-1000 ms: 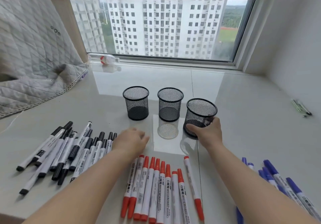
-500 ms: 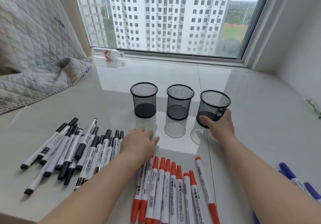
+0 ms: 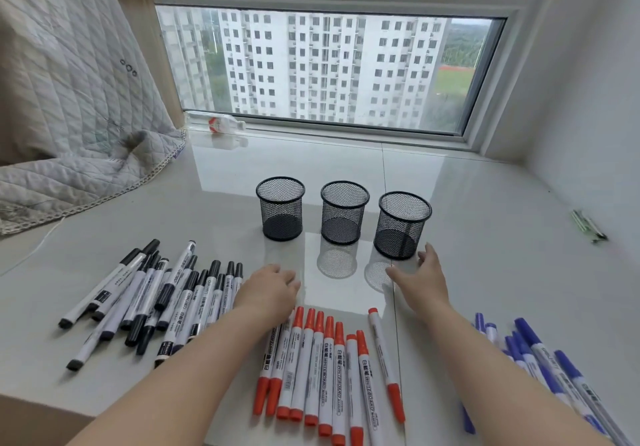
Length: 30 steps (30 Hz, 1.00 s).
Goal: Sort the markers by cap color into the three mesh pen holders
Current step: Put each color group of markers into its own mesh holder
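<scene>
Three black mesh pen holders stand upright in a row on the white sill: left holder (image 3: 280,208), middle holder (image 3: 344,216), right holder (image 3: 403,225), all with nothing inside. Black-capped markers (image 3: 162,298) lie in a heap at the left, red-capped markers (image 3: 325,366) in a row at the front centre, blue-capped markers (image 3: 540,366) at the right. My left hand (image 3: 268,289) rests palm down just above the red markers, holding nothing. My right hand (image 3: 420,281) hovers with fingers spread just in front of the right holder, apart from it.
A quilted grey blanket (image 3: 69,127) drapes over the left side of the sill. A clear bottle (image 3: 216,123) lies by the window frame. A small green item (image 3: 588,225) lies near the right wall. The sill's front edge (image 3: 52,400) runs at the lower left.
My right hand has let go of the right holder, which now stands upright in line with the others, and has drawn back slightly. My left hand has stayed in place.
</scene>
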Tool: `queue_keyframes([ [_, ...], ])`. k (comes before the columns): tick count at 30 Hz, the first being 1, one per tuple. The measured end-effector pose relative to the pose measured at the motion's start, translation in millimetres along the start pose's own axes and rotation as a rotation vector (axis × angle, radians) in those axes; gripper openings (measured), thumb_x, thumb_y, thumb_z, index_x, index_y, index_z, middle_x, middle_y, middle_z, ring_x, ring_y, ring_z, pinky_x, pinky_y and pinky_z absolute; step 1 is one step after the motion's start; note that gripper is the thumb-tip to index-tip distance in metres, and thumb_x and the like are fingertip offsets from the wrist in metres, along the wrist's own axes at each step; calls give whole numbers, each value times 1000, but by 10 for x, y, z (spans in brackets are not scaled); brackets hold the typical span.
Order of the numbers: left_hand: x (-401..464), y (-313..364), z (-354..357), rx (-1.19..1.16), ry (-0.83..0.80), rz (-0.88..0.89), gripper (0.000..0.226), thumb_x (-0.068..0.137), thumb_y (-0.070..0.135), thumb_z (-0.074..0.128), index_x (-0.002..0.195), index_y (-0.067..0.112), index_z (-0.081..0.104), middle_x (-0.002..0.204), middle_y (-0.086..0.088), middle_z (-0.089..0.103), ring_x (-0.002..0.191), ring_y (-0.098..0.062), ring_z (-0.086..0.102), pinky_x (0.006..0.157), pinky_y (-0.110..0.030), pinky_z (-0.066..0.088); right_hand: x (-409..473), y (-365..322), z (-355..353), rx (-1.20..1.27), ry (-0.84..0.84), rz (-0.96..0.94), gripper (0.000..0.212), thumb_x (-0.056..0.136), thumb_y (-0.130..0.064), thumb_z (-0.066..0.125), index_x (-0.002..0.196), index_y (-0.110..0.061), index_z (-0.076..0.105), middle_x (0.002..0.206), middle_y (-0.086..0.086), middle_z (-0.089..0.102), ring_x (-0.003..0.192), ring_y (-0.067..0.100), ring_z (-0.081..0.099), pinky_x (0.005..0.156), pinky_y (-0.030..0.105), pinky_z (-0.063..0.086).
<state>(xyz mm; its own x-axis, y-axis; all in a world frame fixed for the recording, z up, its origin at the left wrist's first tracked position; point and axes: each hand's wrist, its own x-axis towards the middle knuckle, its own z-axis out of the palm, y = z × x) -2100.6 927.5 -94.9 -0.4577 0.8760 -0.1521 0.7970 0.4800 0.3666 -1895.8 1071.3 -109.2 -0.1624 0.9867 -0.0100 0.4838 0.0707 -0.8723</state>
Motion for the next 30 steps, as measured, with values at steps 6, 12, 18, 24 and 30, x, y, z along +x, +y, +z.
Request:
queue_keyframes([
  [6, -339, 43, -64, -172, 146, 70, 37, 96, 25, 38, 130, 19, 50, 135, -1, 47, 120, -18, 47, 97, -30, 37, -369, -99, -24, 90, 22, 96, 71, 85, -21, 63, 143, -8, 25, 143, 12, 38, 129, 27, 41, 103, 35, 33],
  [12, -764, -101, -131, -211, 264, 194, 29, 95, 27, 45, 121, 25, 55, 124, 8, 53, 105, -8, 55, 89, -29, 47, -858, -281, 27, -7, -34, -55, 32, 84, -15, 58, 116, -11, 56, 118, 6, 60, 103, 17, 53, 85, 25, 36],
  [18, -1145, -494, -88, -223, 415, 146, 22, 92, 23, 50, 111, 23, 61, 110, 8, 59, 92, -6, 56, 78, -23, 48, -1363, -477, 214, -109, -139, -283, 14, 84, -13, 57, 94, -19, 64, 91, -8, 61, 94, 12, 56, 79, 23, 37],
  [24, -1256, -1096, -238, -196, 585, -62, 17, 89, 18, 54, 102, 19, 66, 104, 1, 63, 99, -17, 55, 78, -30, 47, -1580, -808, 660, -157, -226, -422, 14, 85, -14, 56, 95, -18, 64, 89, -7, 59, 91, 12, 54, 77, 22, 38],
  [30, -1134, -1661, -553, -119, 656, -301, 18, 87, 18, 54, 100, 13, 64, 107, -12, 58, 104, -31, 46, 81, -38, 43, -1707, -1090, 1225, -200, -322, -489, 21, 86, -15, 52, 103, -17, 63, 98, -6, 57, 95, 11, 50, 81, 21, 36],
])
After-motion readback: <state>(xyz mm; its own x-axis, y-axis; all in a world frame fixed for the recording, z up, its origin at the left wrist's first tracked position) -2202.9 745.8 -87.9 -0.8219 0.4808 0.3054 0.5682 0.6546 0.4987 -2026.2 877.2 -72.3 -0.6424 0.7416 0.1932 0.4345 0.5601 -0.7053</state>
